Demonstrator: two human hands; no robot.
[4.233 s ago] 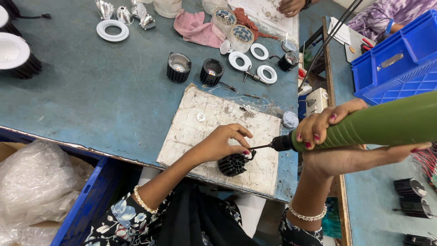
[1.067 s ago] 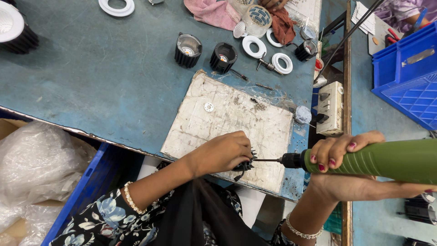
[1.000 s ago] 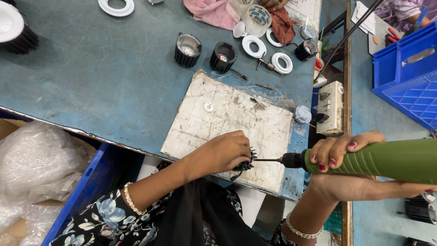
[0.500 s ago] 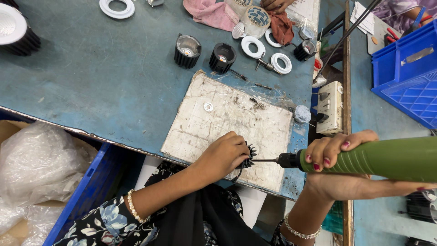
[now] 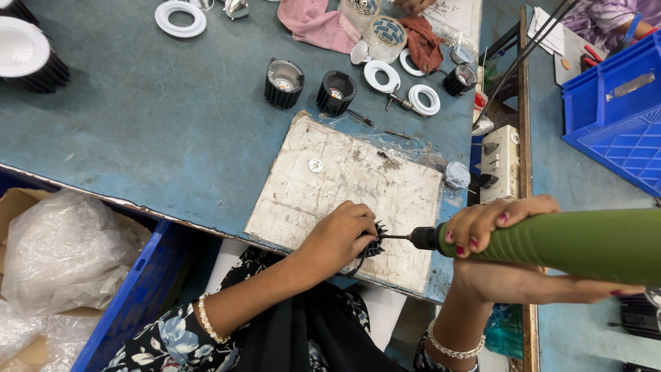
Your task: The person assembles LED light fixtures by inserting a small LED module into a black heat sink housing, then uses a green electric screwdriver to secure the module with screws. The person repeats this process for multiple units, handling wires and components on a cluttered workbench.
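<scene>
The left hand point(image 5: 341, 234) is cupped over a small black finned housing point(image 5: 372, 241), pinning it against the worn whitish work board point(image 5: 330, 186) at the near table edge; the right hand point(image 5: 509, 258) is wrapped round a green powered screwdriver point(image 5: 571, 241), its bit meeting the housing from the side; the housing looks stiff, light and metal, its fins sharp-edged, so it is probably best held by the rim from above, as here, lest it spin; beyond stand two more black housings point(image 5: 310, 86) and white plastic rings point(image 5: 403, 79); a pink cloth point(image 5: 317, 24) lies farther off; a blue plastic crate point(image 5: 616, 103) sits right; a clear plastic bag point(image 5: 62, 251) fills a cardboard box at the left.
</scene>
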